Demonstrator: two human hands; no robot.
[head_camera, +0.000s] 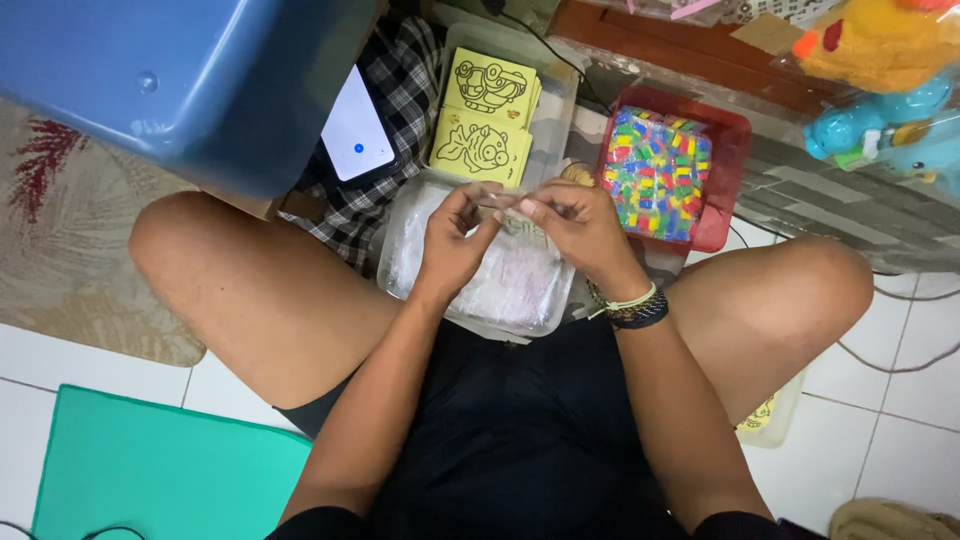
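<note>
Left hand (452, 240) and right hand (580, 225) meet fingertip to fingertip, each grip pinching one small clear plastic sleeve (503, 203) above clear tub (480, 275); red tray (735, 140) at 2 o'clock.

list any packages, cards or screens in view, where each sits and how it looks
phone: lying on checked cloth left of the clear tubs, upright rectangle, white screen with a small blue dot.
yellow cards: stacked in the far clear tub, square, black line drawings.
clear sleeves: piled in the near clear tub under the hands, see-through.
red tray: right of the tubs, full of small multicoloured packets.
</note>
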